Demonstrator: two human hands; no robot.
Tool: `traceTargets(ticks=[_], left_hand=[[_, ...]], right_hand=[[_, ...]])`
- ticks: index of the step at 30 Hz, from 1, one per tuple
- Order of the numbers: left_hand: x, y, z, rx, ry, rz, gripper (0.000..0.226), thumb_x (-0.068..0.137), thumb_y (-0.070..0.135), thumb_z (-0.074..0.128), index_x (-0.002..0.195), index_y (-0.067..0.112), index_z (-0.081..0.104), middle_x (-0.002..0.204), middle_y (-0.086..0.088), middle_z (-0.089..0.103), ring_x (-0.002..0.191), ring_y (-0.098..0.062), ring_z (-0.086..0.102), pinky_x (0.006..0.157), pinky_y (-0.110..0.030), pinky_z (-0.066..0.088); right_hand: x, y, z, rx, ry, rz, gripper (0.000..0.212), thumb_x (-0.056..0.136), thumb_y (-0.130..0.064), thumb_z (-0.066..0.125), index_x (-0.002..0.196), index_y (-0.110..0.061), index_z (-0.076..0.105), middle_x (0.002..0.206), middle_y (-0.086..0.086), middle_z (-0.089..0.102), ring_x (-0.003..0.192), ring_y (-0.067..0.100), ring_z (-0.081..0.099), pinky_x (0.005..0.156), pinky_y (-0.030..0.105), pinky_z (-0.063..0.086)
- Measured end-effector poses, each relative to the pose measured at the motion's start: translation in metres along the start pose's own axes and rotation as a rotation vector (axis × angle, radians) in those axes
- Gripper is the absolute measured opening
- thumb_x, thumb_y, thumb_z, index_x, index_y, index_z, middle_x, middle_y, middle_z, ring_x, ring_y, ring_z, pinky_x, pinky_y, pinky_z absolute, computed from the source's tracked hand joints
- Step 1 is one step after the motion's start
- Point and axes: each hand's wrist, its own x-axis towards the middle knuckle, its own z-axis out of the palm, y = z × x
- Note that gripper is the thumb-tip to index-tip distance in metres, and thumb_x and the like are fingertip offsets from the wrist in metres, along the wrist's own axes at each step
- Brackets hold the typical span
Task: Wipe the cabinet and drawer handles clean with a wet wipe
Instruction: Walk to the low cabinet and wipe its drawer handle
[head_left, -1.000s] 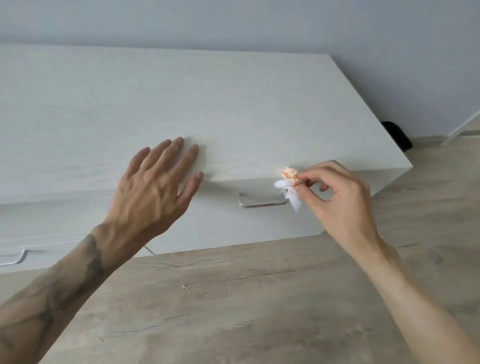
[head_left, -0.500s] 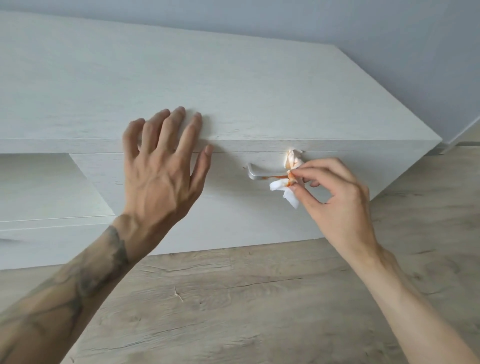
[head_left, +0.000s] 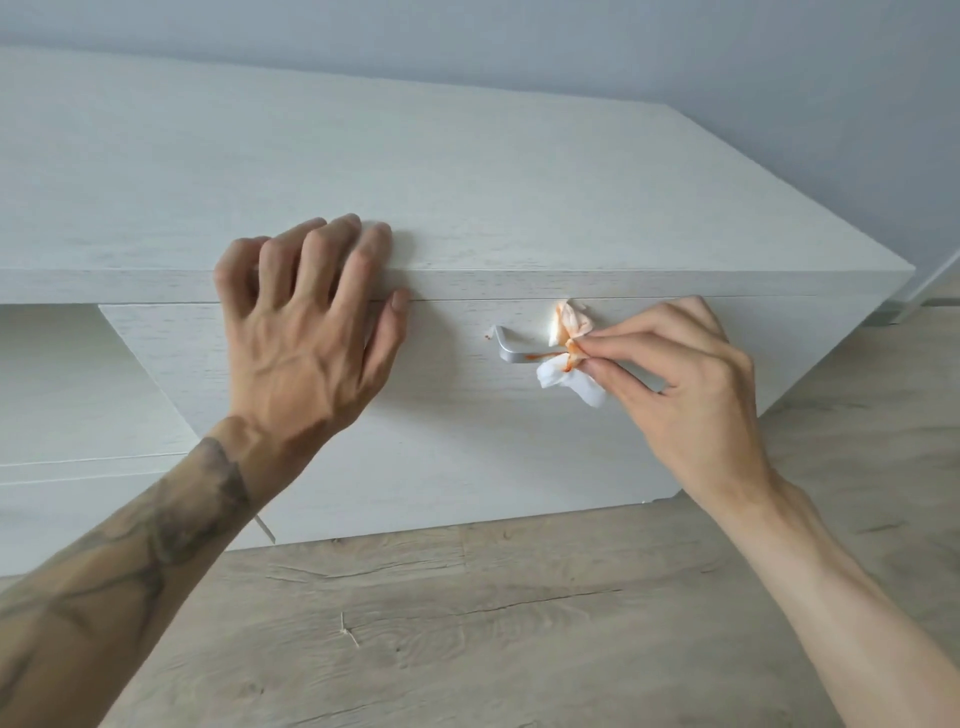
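Right hand (head_left: 691, 395) pinched the wet wipe (head_left: 569, 353), soft, limp, orange-stained, folded over the handle (head_left: 519, 352) at 3 o'clock of the left hand (head_left: 306, 332). Left lay spread open, empty, on the cabinet (head_left: 467, 197) edge. Pinching probably works.

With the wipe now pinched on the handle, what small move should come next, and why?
Probably slide the right hand leftward, drawing the wet wipe along the handle. An orange smear shows on the bar left of the wipe, and a small spot sits near its left end. The left hand rests on the cabinet top.
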Motion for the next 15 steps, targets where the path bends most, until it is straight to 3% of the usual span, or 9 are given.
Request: traceTargets(ticks=[6, 10, 15], left_hand=[[0.0, 0.0, 0.005, 0.001, 0.048, -0.009, 0.044, 0.112, 0.042, 0.041, 0.14, 0.013, 0.059, 0.134, -0.008, 0.061, 0.122, -0.03, 0.047, 0.105, -0.048, 0.024], [0.0, 0.0, 0.01, 0.015, 0.086, -0.004, 0.043, 0.111, 0.043, 0.042, 0.138, 0.014, 0.061, 0.131, -0.008, 0.062, 0.12, -0.029, 0.048, 0.104, -0.047, 0.025], [0.0, 0.001, 0.012, 0.028, 0.114, -0.016, 0.043, 0.111, 0.044, 0.041, 0.135, 0.015, 0.062, 0.129, -0.007, 0.061, 0.117, -0.029, 0.048, 0.104, -0.048, 0.025]], right_hand=[[-0.007, 0.0, 0.007, 0.005, 0.086, 0.054, 0.011, 0.091, -0.007, 0.083, 0.102, -0.009, 0.082, 0.097, -0.002, 0.074, 0.094, 0.022, 0.061, 0.089, 0.02, 0.046], [-0.004, -0.001, 0.012, 0.023, 0.064, -0.004, 0.012, 0.092, -0.01, 0.083, 0.103, -0.009, 0.083, 0.099, -0.002, 0.075, 0.094, 0.023, 0.062, 0.088, 0.025, 0.048], [-0.009, -0.008, 0.013, 0.025, 0.113, 0.069, 0.011, 0.091, -0.006, 0.083, 0.102, -0.007, 0.082, 0.098, 0.001, 0.075, 0.093, 0.024, 0.062, 0.088, 0.023, 0.048]])
